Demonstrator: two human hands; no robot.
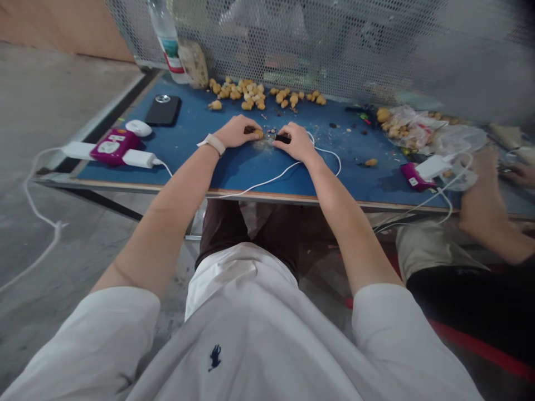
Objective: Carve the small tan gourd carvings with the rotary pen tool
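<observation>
My left hand (240, 132), with a pale band at the wrist, pinches a small yellow-brown gourd-like piece (258, 134) at the middle of the blue table. Close by on its right, my right hand (296, 140) has its fingers closed around a small black tool (283, 139), whose working end I cannot make out. A white cable (271, 181) loops past the right hand, and whether it joins the tool is unclear. Pale dust and crumbs lie on the tabletop between the hands. Beyond them sits a pile of similar tan pieces (246, 92).
Left on the table (251, 185) are a black phone (164, 111), a white case (139, 128), a purple power strip (112, 147) and a bottle (169, 47). A mesh panel (334, 50) closes the back. Right are plastic bags (418, 125), another purple power strip (413, 176) and a co-worker's arm (487, 206).
</observation>
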